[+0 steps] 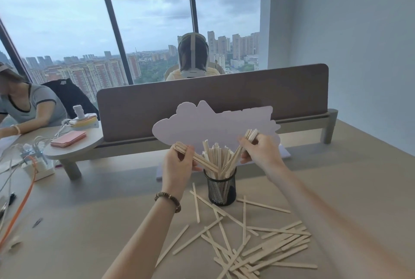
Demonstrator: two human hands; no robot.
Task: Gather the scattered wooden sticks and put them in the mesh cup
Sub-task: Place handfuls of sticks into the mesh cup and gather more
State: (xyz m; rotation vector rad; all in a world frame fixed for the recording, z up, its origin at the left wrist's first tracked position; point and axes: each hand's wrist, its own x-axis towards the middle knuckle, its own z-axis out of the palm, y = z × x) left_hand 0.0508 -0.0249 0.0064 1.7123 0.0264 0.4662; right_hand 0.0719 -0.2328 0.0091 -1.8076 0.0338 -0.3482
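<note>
A black mesh cup [221,190] stands on the beige table, with several pale wooden sticks [217,157] upright in it. My left hand [178,164] grips a bundle of sticks that slants down to the right, its lower ends at the cup's mouth. My right hand [260,150] grips a second bundle that leans down to the left into the cup. Many loose sticks [253,245] lie scattered on the table in front of and to the right of the cup.
A pale cloud-shaped board [215,123] stands just behind the cup, before a grey-brown desk divider [224,94]. At the left are a round shelf [74,150] with pink cards, cables, an orange cord [22,204] and a seated person. Another person sits beyond the divider.
</note>
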